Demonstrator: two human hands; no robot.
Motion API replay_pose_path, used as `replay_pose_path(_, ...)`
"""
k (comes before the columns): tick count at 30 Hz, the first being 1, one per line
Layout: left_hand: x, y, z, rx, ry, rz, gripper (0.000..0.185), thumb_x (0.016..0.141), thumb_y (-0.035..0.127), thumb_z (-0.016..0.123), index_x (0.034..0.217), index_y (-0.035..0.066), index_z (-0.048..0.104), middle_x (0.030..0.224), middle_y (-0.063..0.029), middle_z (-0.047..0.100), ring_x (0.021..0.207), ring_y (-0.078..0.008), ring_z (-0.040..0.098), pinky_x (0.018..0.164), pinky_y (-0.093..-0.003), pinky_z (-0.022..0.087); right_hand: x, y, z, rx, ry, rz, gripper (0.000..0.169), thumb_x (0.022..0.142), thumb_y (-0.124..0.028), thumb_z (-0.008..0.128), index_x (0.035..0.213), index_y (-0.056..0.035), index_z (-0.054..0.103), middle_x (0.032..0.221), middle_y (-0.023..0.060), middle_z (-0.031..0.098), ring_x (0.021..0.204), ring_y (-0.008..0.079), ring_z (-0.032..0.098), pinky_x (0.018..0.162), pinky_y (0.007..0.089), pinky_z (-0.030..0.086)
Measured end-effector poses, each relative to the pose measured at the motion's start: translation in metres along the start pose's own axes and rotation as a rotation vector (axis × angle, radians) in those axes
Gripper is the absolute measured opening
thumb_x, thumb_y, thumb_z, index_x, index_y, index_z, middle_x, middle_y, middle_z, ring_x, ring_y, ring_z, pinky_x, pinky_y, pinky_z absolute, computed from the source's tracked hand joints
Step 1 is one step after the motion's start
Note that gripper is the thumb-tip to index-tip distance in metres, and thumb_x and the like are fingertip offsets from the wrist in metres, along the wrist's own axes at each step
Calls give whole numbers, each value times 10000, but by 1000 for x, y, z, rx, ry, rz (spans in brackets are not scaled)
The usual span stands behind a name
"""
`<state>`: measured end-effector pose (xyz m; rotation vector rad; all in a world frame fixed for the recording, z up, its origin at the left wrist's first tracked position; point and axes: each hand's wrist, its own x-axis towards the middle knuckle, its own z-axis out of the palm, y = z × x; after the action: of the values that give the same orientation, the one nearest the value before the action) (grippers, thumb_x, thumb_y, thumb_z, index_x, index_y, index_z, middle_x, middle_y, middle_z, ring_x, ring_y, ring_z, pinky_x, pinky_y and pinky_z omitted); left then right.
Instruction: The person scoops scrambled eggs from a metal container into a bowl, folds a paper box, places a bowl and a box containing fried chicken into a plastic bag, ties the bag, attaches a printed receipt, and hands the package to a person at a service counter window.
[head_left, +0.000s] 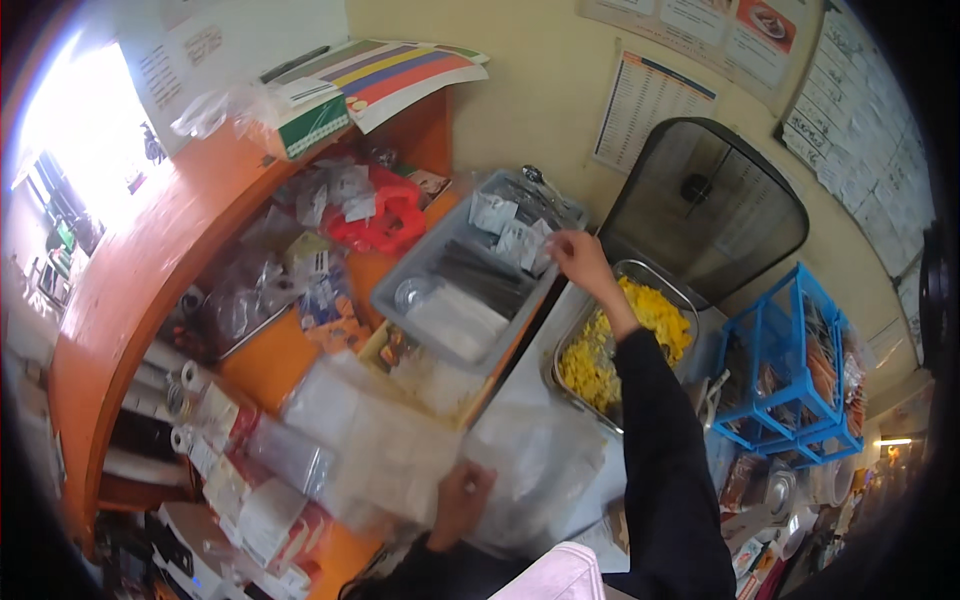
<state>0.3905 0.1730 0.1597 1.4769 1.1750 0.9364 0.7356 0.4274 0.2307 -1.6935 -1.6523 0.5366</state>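
My right hand reaches over the right edge of a grey plastic tray, its fingertips at the small white printed sachets. Whether it grips one is unclear. The tray also holds dark wrapped sticks or cutlery, a stack of white napkins and metal spoons at the back. Low in the middle, my left hand is blurred, its fingers curled. It lies between a pale plastic bag or sheet and a clear plastic bag; a hold on either cannot be made out.
A steel pan of yellow food lies under my right forearm, its dark mesh cover raised behind. A blue plastic rack stands right. A curved orange counter bounds the left, with receipt rolls and a red bag inside.
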Motion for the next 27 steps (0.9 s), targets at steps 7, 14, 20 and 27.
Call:
replay_pose_path(7,11,-20,-3,-802,-415,-285,155,907,8,665,911,52,517,858,-80,642,816,-173,649,728,-306,535,143,132,52,-533,384,112,161,819,-42,595,956,-18,676,1012,236,673,992,431,631,873,507,509)
replay_pose_path(14,29,-13,-5,-835,-465,-394,124,897,-39,631,954,29,544,980,-132,651,961,-221,641,823,-331,527,139,137,33,-396,288,105,303,843,-145,674,1136,-67,688,964,219,694,940,381,676,833,453,521)
replay_pose_path(20,38,-5,4,-667,-582,-59,146,848,-95,577,926,8,645,1105,-142,633,1122,-275,586,955,-403,461,76,107,-8,20,600,45,205,882,-147,652,1044,-27,687,846,140,715,809,254,694,746,361,515)
replay_pose_path(27,23,25,15,63,-210,-2,490,770,-55,643,1240,14,524,1173,-179,511,1160,-382,507,1000,-419,417,-150,-97,-21,1402,-347,86,64,958,-93,570,896,-95,585,1006,63,621,969,165,610,847,368,498)
